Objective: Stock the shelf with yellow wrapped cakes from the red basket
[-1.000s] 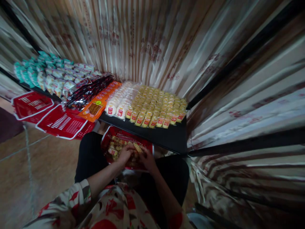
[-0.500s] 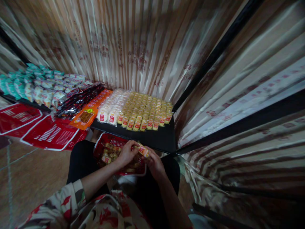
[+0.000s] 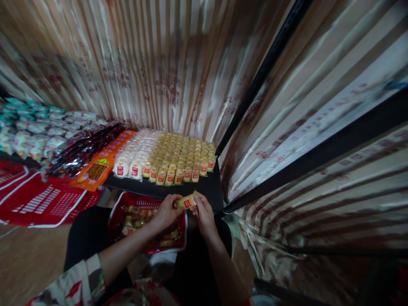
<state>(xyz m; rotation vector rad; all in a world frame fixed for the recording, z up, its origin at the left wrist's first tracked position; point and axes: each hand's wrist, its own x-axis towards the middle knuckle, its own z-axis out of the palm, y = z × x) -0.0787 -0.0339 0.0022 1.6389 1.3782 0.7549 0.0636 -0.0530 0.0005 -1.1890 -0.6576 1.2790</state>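
Our left hand (image 3: 168, 210) and right hand (image 3: 204, 212) pinch opposite ends of one yellow packet (image 3: 187, 202) (label facing us) near the red basket (image 3: 145, 200).

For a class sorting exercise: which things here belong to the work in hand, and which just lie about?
In use:
yellow packet, held by left hand and right hand
red basket of similar packets
probably matching yellow rows on the black shelf

Apparently lying about:
white packets
orange packet
dark packets
teal packets
other red baskets
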